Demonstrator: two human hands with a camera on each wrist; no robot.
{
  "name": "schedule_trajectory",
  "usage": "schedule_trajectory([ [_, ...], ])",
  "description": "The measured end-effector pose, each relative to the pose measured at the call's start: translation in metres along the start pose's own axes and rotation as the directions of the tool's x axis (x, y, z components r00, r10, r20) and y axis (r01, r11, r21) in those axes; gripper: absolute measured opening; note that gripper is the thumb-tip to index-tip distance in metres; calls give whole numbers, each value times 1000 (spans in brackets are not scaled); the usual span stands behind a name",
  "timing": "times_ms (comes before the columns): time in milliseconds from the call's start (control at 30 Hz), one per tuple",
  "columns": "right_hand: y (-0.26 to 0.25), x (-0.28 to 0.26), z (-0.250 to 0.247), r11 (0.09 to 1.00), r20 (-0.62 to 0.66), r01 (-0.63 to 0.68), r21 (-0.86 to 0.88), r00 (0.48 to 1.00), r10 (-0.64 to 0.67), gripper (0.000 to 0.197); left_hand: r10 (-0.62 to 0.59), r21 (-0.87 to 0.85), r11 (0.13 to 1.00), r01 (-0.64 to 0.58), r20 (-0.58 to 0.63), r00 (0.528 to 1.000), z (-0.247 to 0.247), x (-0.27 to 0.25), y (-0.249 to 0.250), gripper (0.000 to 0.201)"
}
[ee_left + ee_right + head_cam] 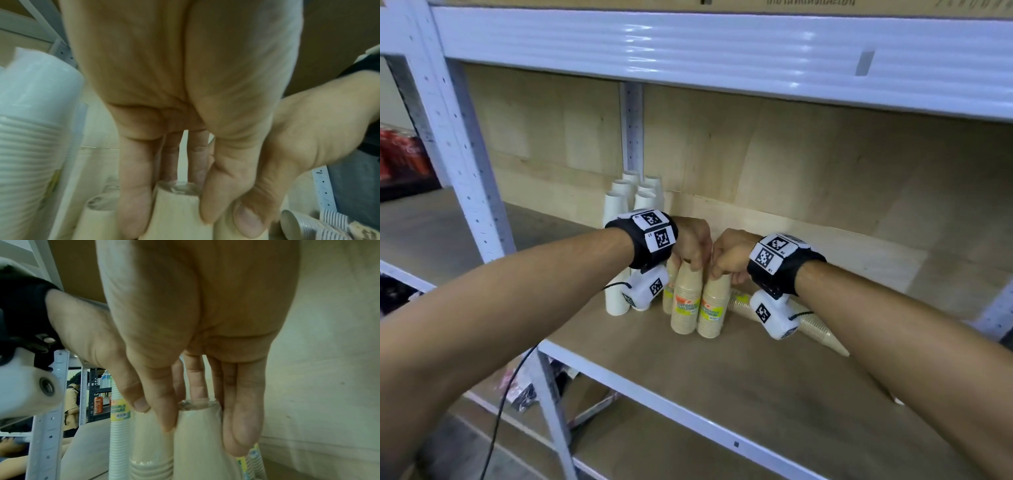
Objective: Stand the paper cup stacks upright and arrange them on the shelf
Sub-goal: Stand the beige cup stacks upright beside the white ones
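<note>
Two tan paper cup stacks stand upright side by side on the wooden shelf (756, 370). My left hand (693, 248) grips the top of the left tan stack (685, 301), fingers and thumb around its top (176, 204). My right hand (726, 260) grips the top of the right tan stack (712, 308), seen close up (197, 434). A third tan stack (669, 291) stands just behind the left one. More tan stacks (808, 325) lie on their sides to the right, behind my right wrist.
Several upright white cup stacks (635, 195) fill the back left corner by the rear post (631, 126). The shelf's white front rail (688, 418) runs below my arms; the upper shelf beam (688, 51) hangs overhead. Bare board stretches to the right.
</note>
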State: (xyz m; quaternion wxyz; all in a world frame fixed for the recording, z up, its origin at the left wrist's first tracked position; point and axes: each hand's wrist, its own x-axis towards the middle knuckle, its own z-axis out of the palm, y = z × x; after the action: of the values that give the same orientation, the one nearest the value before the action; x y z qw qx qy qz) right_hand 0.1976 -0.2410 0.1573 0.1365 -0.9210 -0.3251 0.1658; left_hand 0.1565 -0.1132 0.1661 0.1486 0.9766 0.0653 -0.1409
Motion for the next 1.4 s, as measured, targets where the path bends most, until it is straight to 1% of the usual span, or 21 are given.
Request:
schedule_trajectory([
  [67, -6, 3, 4, 999, -6, 37, 1, 999, -37, 21, -15, 2, 1000, 15, -5, 1000, 2, -1, -8, 27],
  [133, -11, 6, 7, 998, -18, 65, 20, 998, -65, 28, -19, -1, 1000, 18, -15, 1000, 3, -1, -15, 27],
  [167, -13, 8, 9, 997, -17, 70, 16, 997, -70, 28, -18, -11, 1000, 18, -14, 1000, 4, -1, -19, 27],
  [267, -20, 13, 11, 997, 2, 70, -16, 998, -70, 24, -31, -24, 999, 30, -12, 999, 7, -2, -30, 29],
  [367, -25, 17, 14, 996, 16, 86, -21, 996, -86, 24, -43, -28, 999, 42, -19, 999, 9, -2, -39, 30],
  [600, -26, 23, 17, 996, 21, 91, -1, 996, -91, 18, -57, 72, 996, 59, -26, 998, 14, 0, -48, 33],
  [800, -21, 27, 14, 996, 9, 81, 35, 997, -81, 26, -26, 53, 998, 26, -9, 1000, 10, 0, -49, 31],
  [967, -18, 29, 9, 996, -16, 78, 41, 997, -77, 26, -63, 46, 997, 67, -71, 995, -1, -5, -43, 37],
  [1067, -14, 28, 3, 996, -62, 75, 49, 995, -72, 29, -17, 1, 1000, 17, -96, 995, -12, -9, -40, 32],
  [1133, -9, 27, -2, 997, -97, 73, 37, 993, -70, 26, 5, -20, 1000, -8, -128, 992, -18, -9, -35, 32],
  [1233, 3, 22, -11, 999, -151, 43, 6, 988, -42, 22, 9, -4, 1000, -10, -193, 981, -21, -7, -20, 35],
  [1300, 12, 19, -16, 999, -171, 12, -31, 985, -17, 23, 23, 1, 1000, -23, -235, 972, -22, -4, -10, 33],
  [1400, 34, 15, -21, 998, -206, -32, -59, 978, 19, 28, 72, 13, 997, -71, -254, 965, -21, 5, 10, 33],
])
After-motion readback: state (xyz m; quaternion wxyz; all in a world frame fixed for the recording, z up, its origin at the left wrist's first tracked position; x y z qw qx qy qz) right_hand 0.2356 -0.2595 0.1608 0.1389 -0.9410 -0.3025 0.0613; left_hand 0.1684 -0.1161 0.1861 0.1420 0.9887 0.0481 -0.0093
